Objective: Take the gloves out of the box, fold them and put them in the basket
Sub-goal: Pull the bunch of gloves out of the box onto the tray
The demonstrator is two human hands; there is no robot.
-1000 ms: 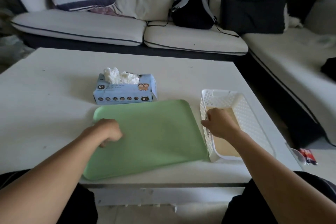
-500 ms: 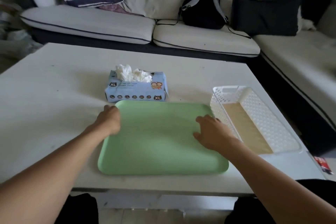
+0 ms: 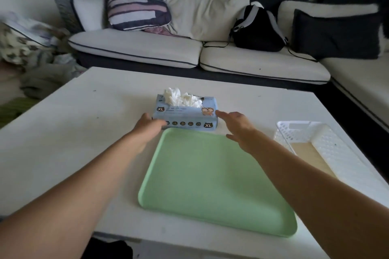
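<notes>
Basically both hands reach for the blue box [image 3: 185, 114] on the bench beyond the green tray [image 3: 212, 181], left hand [image 3: 148, 126] touching its corner, right hand [image 3: 235, 124] open alongside; gloves [image 3: 182, 99] look thin, floppy, light, so pinch the tuft.

Counter [image 3: 63, 132]: white, flat
Box [image 3: 185, 119]: on counter, between both grips
Tray [image 3: 210, 178]: green, under the forearms
Basket [image 3: 328, 143]: white, right of right grip
</notes>
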